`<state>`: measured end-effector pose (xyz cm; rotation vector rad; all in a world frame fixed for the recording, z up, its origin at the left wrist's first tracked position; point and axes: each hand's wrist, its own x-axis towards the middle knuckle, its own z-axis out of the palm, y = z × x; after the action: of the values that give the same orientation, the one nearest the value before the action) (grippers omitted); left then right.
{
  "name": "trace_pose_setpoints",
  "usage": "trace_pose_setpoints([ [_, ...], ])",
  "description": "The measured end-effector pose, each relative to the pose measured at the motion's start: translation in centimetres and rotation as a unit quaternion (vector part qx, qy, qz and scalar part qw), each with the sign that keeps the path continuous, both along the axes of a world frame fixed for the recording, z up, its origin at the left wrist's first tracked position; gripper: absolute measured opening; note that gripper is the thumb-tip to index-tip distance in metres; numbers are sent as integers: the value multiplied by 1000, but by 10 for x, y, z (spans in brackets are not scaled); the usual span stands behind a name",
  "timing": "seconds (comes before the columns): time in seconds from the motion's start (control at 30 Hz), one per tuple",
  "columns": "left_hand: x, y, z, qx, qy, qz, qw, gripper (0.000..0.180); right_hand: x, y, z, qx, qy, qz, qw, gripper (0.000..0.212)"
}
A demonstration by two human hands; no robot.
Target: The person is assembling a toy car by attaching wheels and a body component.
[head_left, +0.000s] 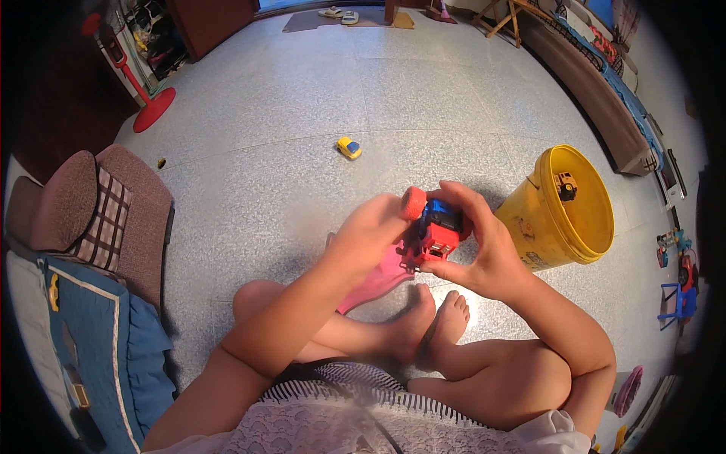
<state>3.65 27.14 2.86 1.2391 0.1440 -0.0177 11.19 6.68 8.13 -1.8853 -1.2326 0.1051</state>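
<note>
Between my two hands is a red and blue toy truck [440, 236], held up over the floor in front of my feet. One chunky red wheel [414, 203] sticks out at its upper left. My left hand [372, 228] grips the truck's left side, its fingertips partly hidden behind the toy. Around the right side curls my right hand [488, 246], thumb at the lower end and fingers over the top. Below my left hand lies a pink object [376, 281], partly covered by my arm; its kind I cannot tell.
A yellow bucket [529, 219] stands tilted-looking at my right, a small yellow toy truck [565, 186] inside. A yellow toy car [349, 147] sits on the floor ahead. An armchair [140, 219] is at left, a red-based stand [154, 110] beyond, a long sofa [582, 91] far right.
</note>
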Motion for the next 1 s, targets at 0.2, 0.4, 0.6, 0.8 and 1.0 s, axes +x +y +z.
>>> trace_pose_setpoints([
  [0.2, -6, 7, 14, -221, -61, -87, 969, 41, 0, -2, 5, -10, -34, -8, 999, 98],
  [0.4, -5, 9, 14, 15, -74, -33, 997, 50, 0, -3, 3, -4, -63, -4, 998, 97],
  [0.6, -10, 20, 9, -16, -123, -21, 992, 52, 4, -4, 10, -6, -27, 33, 999, 89],
  [0.8, -10, 25, -14, 102, -173, -33, 979, 49, -1, -4, -4, -32, 162, 18, 986, 54],
  [1.0, -29, -3, -22, 143, -59, 63, 986, 46, -3, 1, 1, -33, 50, -52, 997, 50],
])
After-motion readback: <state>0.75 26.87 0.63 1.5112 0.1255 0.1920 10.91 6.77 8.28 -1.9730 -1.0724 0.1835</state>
